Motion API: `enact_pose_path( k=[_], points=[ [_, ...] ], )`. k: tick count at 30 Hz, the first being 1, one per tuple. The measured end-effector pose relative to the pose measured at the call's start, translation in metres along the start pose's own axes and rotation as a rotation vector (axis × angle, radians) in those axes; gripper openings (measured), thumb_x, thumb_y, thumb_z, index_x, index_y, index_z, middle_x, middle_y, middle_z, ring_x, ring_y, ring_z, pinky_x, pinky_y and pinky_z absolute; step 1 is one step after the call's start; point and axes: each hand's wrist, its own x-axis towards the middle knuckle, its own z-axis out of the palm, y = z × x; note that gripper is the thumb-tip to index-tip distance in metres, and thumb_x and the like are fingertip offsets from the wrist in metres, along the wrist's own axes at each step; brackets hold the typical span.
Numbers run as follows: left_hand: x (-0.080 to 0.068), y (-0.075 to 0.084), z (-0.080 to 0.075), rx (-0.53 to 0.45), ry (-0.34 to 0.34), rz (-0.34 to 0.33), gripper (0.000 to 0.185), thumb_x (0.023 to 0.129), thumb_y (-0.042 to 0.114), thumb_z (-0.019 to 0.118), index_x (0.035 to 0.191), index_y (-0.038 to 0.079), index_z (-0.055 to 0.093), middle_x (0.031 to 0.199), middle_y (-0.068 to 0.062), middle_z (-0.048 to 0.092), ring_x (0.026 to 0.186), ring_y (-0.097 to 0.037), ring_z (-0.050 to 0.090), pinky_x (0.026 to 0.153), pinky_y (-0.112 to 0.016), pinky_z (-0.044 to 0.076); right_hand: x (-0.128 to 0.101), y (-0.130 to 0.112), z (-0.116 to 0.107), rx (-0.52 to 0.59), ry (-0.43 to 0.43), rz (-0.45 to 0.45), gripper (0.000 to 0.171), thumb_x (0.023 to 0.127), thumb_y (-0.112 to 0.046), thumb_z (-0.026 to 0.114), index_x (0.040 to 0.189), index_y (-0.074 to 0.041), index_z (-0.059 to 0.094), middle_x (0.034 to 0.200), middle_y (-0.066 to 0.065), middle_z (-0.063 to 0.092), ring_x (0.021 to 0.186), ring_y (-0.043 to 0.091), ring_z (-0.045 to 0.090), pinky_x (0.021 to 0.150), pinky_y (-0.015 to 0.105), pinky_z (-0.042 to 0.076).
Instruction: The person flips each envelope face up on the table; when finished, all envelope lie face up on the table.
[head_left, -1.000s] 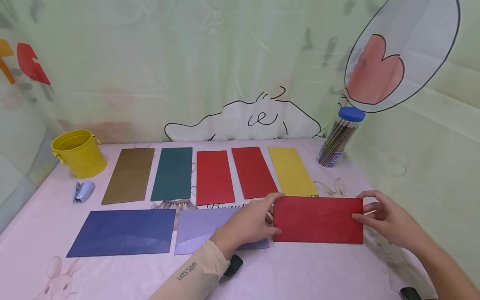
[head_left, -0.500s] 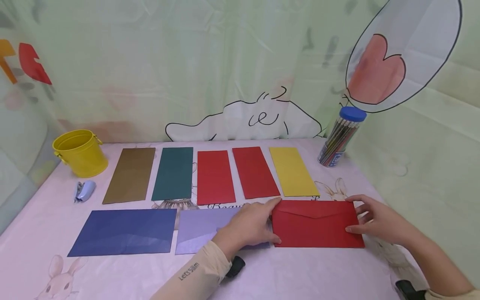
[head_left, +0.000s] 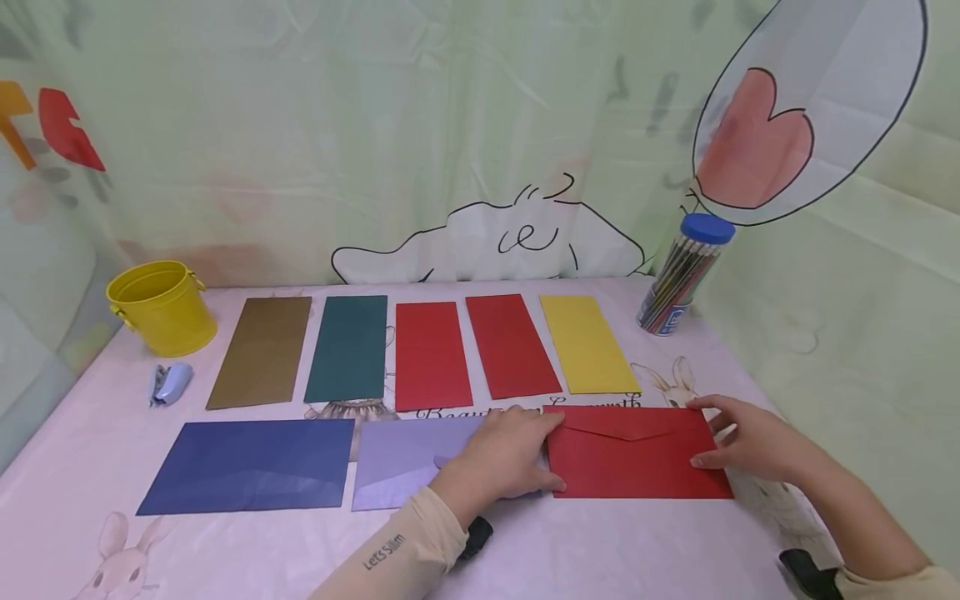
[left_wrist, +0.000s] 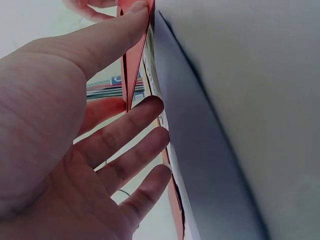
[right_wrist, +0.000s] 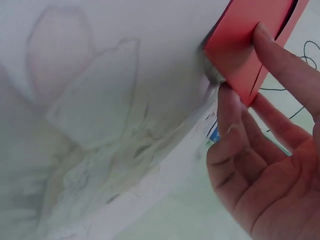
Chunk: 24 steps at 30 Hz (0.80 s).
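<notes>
A red envelope (head_left: 637,467) lies lengthwise at the front right, its pointed flap side facing up. My left hand (head_left: 506,458) grips its left end, with thumb and forefinger at the near and far corners. The other left fingers stretch out past the envelope in the left wrist view. At the right end my right hand (head_left: 750,442) holds the envelope, thumb on top and fingers at the edge and underneath, as the right wrist view shows. A lavender envelope (head_left: 393,462) lies partly hidden under my left hand and forearm. Left of it is a dark blue envelope (head_left: 247,467).
Behind stand in a row a brown envelope (head_left: 258,354), a green one, two red ones and a yellow envelope (head_left: 588,343). A yellow bucket (head_left: 168,317) and a small stapler (head_left: 170,383) are at left. A blue-lidded jar of pencils (head_left: 684,279) stands back right.
The red envelope has tipped down toward the table and come slightly nearer, so its flap now shows. Both hands moved with it, keeping hold of its ends.
</notes>
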Motion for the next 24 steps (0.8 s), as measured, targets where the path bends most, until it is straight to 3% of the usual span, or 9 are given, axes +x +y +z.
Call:
enact_pose_path(
  k=[7, 14, 24],
  points=[
    [-0.003, 0.003, -0.001, 0.05, -0.027, -0.025, 0.076, 0.081, 0.052, 0.08, 0.146, 0.023, 0.055, 0.138, 0.001, 0.058, 0.125, -0.018, 0.05, 0.103, -0.041, 0.038, 0.004, -0.002, 0.004, -0.06, -0.001, 0.016, 0.082, 0.074, -0.017, 0.09, 0.137, 0.01, 0.045, 0.107, 0.023, 0.059, 0.094, 0.035, 0.058, 0.068, 0.04, 0.058],
    [-0.007, 0.004, -0.002, 0.029, -0.046, -0.064, 0.057, 0.08, 0.054, 0.08, 0.129, 0.028, 0.07, 0.122, 0.003, 0.055, 0.114, -0.013, 0.043, 0.095, -0.039, 0.035, 0.007, -0.005, 0.007, -0.109, -0.024, 0.083, 0.078, 0.073, -0.02, 0.09, 0.133, 0.009, 0.051, 0.109, 0.027, 0.056, 0.1, 0.045, 0.052, 0.07, 0.043, 0.058],
    [-0.007, 0.002, -0.002, 0.011, -0.055, -0.052, 0.055, 0.083, 0.054, 0.076, 0.131, 0.028, 0.068, 0.125, 0.005, 0.056, 0.116, -0.013, 0.044, 0.095, -0.04, 0.034, 0.004, -0.019, 0.007, -0.14, -0.043, 0.078, 0.068, 0.075, -0.017, 0.089, 0.128, 0.009, 0.055, 0.107, 0.026, 0.058, 0.099, 0.043, 0.054, 0.073, 0.046, 0.057]
  ],
)
